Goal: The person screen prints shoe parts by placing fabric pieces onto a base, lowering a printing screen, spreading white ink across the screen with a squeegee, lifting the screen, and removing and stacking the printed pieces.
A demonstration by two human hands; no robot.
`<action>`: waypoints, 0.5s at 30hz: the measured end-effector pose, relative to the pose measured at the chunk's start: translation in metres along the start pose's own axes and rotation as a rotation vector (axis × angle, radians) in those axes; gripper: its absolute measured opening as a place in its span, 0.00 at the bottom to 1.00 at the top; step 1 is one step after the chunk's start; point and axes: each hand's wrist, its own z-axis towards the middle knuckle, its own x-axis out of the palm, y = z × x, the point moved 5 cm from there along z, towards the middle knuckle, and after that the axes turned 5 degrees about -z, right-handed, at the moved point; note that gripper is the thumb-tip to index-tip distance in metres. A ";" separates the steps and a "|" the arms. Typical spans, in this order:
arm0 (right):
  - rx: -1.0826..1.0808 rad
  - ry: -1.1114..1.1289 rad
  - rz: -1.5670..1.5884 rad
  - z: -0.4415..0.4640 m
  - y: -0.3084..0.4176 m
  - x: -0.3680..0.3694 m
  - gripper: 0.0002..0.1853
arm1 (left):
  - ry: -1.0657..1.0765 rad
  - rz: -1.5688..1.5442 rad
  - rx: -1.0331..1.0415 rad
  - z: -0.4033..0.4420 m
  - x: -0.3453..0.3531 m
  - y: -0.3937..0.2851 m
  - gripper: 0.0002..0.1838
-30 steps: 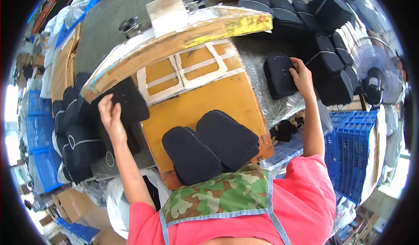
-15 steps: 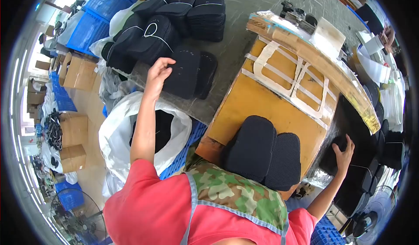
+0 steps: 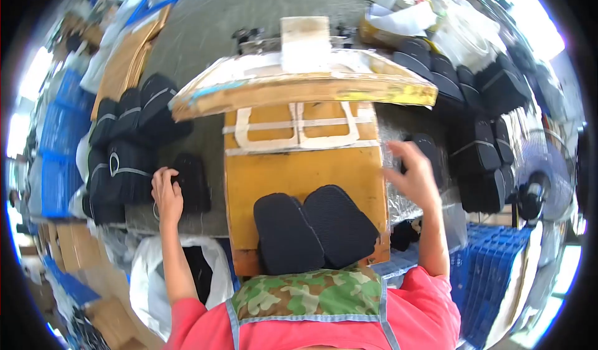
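Two rounded black fabric pads, the left pad (image 3: pixel 288 234) and the right pad (image 3: pixel 341 225), lie side by side on the yellow board (image 3: pixel 299 174), close to my apron. My left hand (image 3: pixel 166 195) has its fingers curled at the near-left edge of a small pile of black pads (image 3: pixel 192 182); its fingertips are partly hidden there. Over the board's right edge, my right hand (image 3: pixel 412 172) is raised with thumb and fingers apart and nothing between them. Behind it sits another black pad pile (image 3: pixel 425 153).
A wooden-framed screen (image 3: pixel 305 89) is tilted up behind the board, above white outline frames (image 3: pixel 268 143). Tied black stacks stand at left (image 3: pixel 134 169) and right (image 3: pixel 472 147). Below left is a white bag (image 3: pixel 146 269); blue crates (image 3: pixel 492 263) stand lower right.
My view has swung round to face the board squarely. The right hand has come away from the black pile on the right towards the board. My left hand stays by the left pile, fingers more curled.
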 end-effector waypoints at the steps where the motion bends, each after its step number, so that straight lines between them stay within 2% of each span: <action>1: -0.075 0.120 0.037 -0.005 0.017 0.011 0.30 | 0.005 0.001 0.013 0.005 0.004 -0.005 0.18; 2: -0.158 0.248 0.075 -0.011 0.035 0.023 0.31 | 0.009 0.007 0.015 0.009 0.007 -0.007 0.20; 5: -0.293 0.280 0.010 -0.024 0.074 0.045 0.34 | 0.118 0.071 0.113 0.024 0.021 -0.029 0.27; 7: -0.350 0.310 -0.039 -0.028 0.074 0.065 0.34 | 0.181 0.082 0.107 0.031 0.033 -0.034 0.25; 13: -0.226 0.348 0.011 -0.033 0.075 0.065 0.31 | 0.309 0.027 0.040 0.037 0.039 -0.037 0.19; 15: -0.289 0.249 -0.013 -0.036 0.078 0.062 0.31 | 0.320 0.020 0.050 0.037 0.041 -0.035 0.19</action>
